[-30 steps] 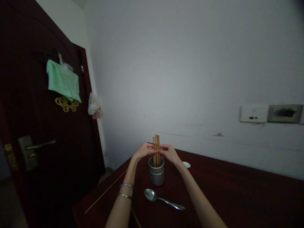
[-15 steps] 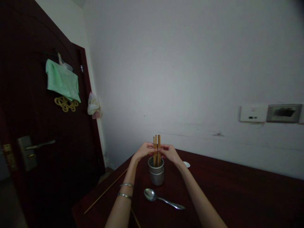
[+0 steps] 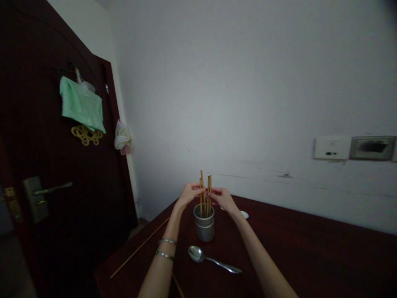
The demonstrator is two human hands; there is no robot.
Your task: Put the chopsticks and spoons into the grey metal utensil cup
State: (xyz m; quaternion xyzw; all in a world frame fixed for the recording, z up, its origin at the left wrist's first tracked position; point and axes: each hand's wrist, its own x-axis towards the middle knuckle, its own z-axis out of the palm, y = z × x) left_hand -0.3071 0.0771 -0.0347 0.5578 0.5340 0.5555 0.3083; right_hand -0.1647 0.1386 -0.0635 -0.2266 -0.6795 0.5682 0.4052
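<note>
Several wooden chopsticks (image 3: 209, 203) stand upright in a grey metal holder (image 3: 204, 229) with small holes low in its wall. Above the rim, my left hand (image 3: 190, 194) pinches chopsticks on the left side, one of them raised and slightly tilted. My right hand (image 3: 222, 198) closes its fingers on the chopsticks at the right. Both hands' fingertips are partly hidden behind the sticks. Nearer to me a metal spoon (image 3: 214, 261) lies on the dark red table, bowl to the left.
One loose chopstick (image 3: 139, 247) lies along the table's left side, and another (image 3: 178, 285) is partly covered by my left forearm. A white object (image 3: 244, 214) sits behind my right wrist. The wall rises behind the table (image 3: 310, 248); a dark door (image 3: 77, 186) stands at left.
The chopsticks have parted into a left and a right group. One on the left has risen and tilted, and my left hand has moved slightly up.
</note>
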